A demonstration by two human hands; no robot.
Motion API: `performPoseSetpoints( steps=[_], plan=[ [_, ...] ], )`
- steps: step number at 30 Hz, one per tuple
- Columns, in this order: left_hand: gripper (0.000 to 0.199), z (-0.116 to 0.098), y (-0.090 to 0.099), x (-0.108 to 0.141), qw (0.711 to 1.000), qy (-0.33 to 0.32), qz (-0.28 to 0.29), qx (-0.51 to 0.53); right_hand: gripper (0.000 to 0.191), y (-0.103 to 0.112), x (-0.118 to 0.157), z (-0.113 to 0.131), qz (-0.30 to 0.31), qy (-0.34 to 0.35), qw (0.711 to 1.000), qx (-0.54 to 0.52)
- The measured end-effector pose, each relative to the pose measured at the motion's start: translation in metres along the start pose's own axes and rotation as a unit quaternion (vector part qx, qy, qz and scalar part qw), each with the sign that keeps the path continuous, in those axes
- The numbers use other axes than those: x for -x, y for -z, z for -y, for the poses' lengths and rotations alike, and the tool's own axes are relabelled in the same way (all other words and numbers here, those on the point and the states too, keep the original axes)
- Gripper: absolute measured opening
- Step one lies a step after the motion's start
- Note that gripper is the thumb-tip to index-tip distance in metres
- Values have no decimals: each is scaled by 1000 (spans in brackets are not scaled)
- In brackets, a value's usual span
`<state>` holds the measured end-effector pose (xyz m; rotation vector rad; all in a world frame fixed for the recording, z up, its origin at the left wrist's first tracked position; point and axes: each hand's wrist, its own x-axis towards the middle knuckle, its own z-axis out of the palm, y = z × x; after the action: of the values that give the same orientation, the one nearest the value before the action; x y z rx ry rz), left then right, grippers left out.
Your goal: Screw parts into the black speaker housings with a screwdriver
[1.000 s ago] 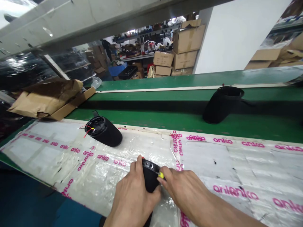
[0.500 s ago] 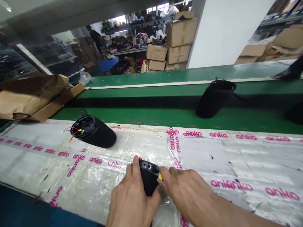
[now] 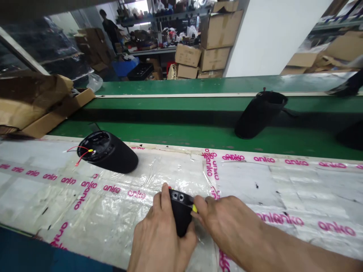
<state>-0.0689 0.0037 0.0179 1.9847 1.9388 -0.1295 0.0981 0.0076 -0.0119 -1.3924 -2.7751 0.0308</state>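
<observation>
My left hand (image 3: 164,232) wraps round a black fabric-covered speaker housing (image 3: 181,217) that has two round holes in the dark band at its end. At the right edge of that band, my right hand (image 3: 227,219) pinches a small yellow piece (image 3: 194,208); most of it is hidden by my thumb and fingers. A bit of red shows beside my left fingertips. To the left lies a second speaker housing (image 3: 119,155), its open end showing red wires with a yellow connector (image 3: 90,150).
Clear plastic with pink lettering covers the near worktop (image 3: 255,181). Behind it runs a green conveyor (image 3: 170,132) bearing another black speaker housing (image 3: 255,117), with a dark shape at far right. An open cardboard box (image 3: 56,113) sits left; stacked cartons (image 3: 221,30) and a person (image 3: 110,28) are beyond.
The view has shifted slightly. Both hands stay at the same housing in nearly the same pose, my right fingers still at its rim. Nothing has visibly been let go.
</observation>
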Motion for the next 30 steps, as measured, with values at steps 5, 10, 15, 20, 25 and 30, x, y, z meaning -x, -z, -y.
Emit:
performPoseSetpoints(
  steps=[5,10,15,20,25,30],
  plan=[
    [79,10,2,1,999,-12,1,45,15,-11,3,-2,-42,-17,989,-143],
    [79,4,4,5,999,20,-28,41,21,-9,13,-5,-101,-63,955,-274],
    [79,-8,7,16,999,-1,-20,26,12,-5,16,-9,-51,-61,984,-160],
    [78,-7,6,23,999,10,-32,29,16,-7,23,-12,-63,-51,988,-134],
    [73,-8,1,23,998,9,-46,34,14,-13,26,-7,-49,-40,990,-124],
    [72,-11,0,24,999,5,-40,17,15,-12,20,-3,-35,-35,993,-110]
  ],
)
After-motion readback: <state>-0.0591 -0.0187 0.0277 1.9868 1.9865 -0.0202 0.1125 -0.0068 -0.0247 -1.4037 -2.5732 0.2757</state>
